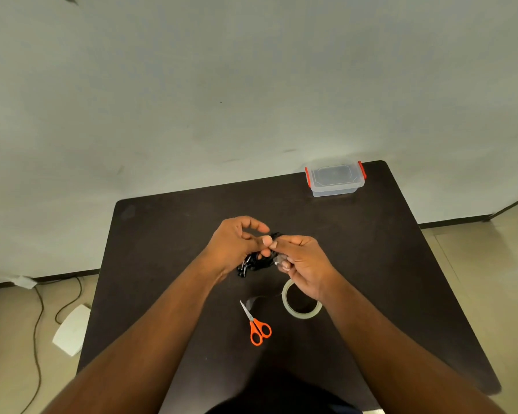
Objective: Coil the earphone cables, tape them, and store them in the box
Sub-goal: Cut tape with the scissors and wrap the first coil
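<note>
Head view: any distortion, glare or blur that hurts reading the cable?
Head view: wide-angle bend curves the table edges; dim, even light, no glare; black earphone cable merges with the dark top; tape piece at the right hand is soft, barely legible.

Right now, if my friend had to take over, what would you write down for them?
Left hand: pinches the coiled black earphone cable, held above the table.
Right hand: fingers pinch a small piece of clear tape against the coil.
Tape roll and orange scissors lie on the table near the person.
Box sits at the far right corner, lid on.
Done: cable coiled.
Left: finish wrapping the tape, open the box, put the coil inside.
</note>
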A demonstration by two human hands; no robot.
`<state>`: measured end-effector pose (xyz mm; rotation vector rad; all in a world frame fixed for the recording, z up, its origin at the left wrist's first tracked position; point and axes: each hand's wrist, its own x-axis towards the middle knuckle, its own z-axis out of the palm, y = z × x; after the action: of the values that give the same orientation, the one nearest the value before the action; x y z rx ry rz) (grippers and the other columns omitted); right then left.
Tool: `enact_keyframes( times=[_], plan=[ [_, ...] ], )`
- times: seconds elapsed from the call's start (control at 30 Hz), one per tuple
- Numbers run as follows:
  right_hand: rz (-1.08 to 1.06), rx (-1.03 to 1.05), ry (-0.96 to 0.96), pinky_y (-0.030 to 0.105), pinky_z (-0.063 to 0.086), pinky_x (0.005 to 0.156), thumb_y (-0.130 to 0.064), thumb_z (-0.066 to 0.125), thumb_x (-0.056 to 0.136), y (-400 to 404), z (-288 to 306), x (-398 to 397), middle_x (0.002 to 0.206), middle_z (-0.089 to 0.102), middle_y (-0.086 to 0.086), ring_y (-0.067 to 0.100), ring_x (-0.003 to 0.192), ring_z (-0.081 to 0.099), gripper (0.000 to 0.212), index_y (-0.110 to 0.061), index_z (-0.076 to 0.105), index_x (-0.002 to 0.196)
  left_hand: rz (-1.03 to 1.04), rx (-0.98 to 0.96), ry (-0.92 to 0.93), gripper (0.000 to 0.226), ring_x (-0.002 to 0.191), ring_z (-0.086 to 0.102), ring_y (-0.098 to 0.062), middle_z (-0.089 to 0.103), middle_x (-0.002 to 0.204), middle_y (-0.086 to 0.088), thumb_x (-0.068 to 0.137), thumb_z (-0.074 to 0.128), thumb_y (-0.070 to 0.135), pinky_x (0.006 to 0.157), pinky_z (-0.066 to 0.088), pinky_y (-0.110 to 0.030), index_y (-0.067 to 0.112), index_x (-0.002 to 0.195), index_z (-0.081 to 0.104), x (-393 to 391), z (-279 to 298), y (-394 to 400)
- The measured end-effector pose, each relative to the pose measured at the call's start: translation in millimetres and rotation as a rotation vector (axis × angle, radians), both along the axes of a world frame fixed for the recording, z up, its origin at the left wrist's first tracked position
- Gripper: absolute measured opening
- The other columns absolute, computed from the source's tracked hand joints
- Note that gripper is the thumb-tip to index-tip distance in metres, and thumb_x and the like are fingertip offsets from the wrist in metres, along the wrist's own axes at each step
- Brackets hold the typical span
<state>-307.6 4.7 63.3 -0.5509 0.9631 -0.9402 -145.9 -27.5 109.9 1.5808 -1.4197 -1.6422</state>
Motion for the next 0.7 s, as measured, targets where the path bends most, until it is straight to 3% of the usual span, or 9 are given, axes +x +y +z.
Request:
enact_keyframes(
  times=[0.1, 0.23, 0.37, 0.43, 0.6, 0.7],
  plan=[
    [0.040, -0.048, 0.020, 0.019, 0.035, 0.050, -0.008, 0.068, 0.084, -1, 2, -4, 0.073, 0.070, 0.007, 0.007, 0.051, 0.044, 0.008, -0.005, 0.075, 0.086, 0.012, -0.031, 0.006, 0.015, 0.068, 0.070, -0.014, 0.074, 0.075, -0.011, 0.078, 0.074, 0.012, 0.065, 0.056, -0.022, 0.005, 0.090, 0.070, 0, -2, 0],
    [0.058, -0.056, 0.028, 0.021, 0.034, 0.051, -0.006, 0.067, 0.084, 2, 5, -1, 0.078, 0.071, 0.006, 0.008, 0.053, 0.044, 0.013, -0.002, 0.074, 0.095, 0.036, -0.227, -0.060, 0.004, 0.063, 0.068, -0.011, 0.073, 0.071, -0.008, 0.079, 0.075, 0.008, 0.063, 0.054, -0.023, 0.009, 0.083, 0.075, 1, -5, 2],
    [-0.001, 0.021, 0.032, 0.022, 0.031, 0.047, -0.005, 0.066, 0.085, 1, 8, 4, 0.052, 0.051, 0.000, 0.010, 0.050, 0.041, 0.011, -0.001, 0.073, 0.091, 0.041, -0.402, -0.296, 0.012, 0.082, 0.068, -0.005, 0.073, 0.079, 0.013, 0.083, 0.073, 0.017, 0.087, 0.053, -0.038, 0.027, 0.088, 0.077, -2, -11, 12],
    [-0.025, 0.076, 0.051, 0.023, 0.029, 0.046, -0.005, 0.066, 0.084, 0, 11, 8, 0.050, 0.043, 0.000, 0.010, 0.048, 0.039, 0.015, 0.002, 0.071, 0.096, 0.055, -0.496, -0.373, 0.009, 0.084, 0.066, -0.002, 0.072, 0.078, 0.019, 0.085, 0.071, 0.023, 0.094, 0.047, -0.046, 0.029, 0.088, 0.077, -3, -13, 16],
    [-0.066, 0.097, 0.316, 0.024, 0.030, 0.046, -0.016, 0.072, 0.082, 2, 24, 18, 0.050, 0.045, -0.002, 0.009, 0.047, 0.039, 0.015, -0.003, 0.074, 0.090, 0.124, -0.531, -0.426, 0.014, 0.079, 0.062, 0.002, 0.066, 0.069, 0.022, 0.085, 0.071, 0.025, 0.097, 0.039, -0.046, 0.037, 0.077, 0.071, 0, -15, 19],
    [-0.056, 0.055, 0.448, 0.020, 0.035, 0.052, -0.022, 0.071, 0.084, 4, 27, 22, 0.046, 0.052, -0.011, 0.000, 0.045, 0.046, 0.015, -0.008, 0.073, 0.083, 0.133, -0.537, -0.480, 0.024, 0.078, 0.060, -0.002, 0.064, 0.067, 0.020, 0.087, 0.068, 0.025, 0.100, 0.033, -0.043, 0.042, 0.071, 0.062, -2, -18, 20]
  ],
)
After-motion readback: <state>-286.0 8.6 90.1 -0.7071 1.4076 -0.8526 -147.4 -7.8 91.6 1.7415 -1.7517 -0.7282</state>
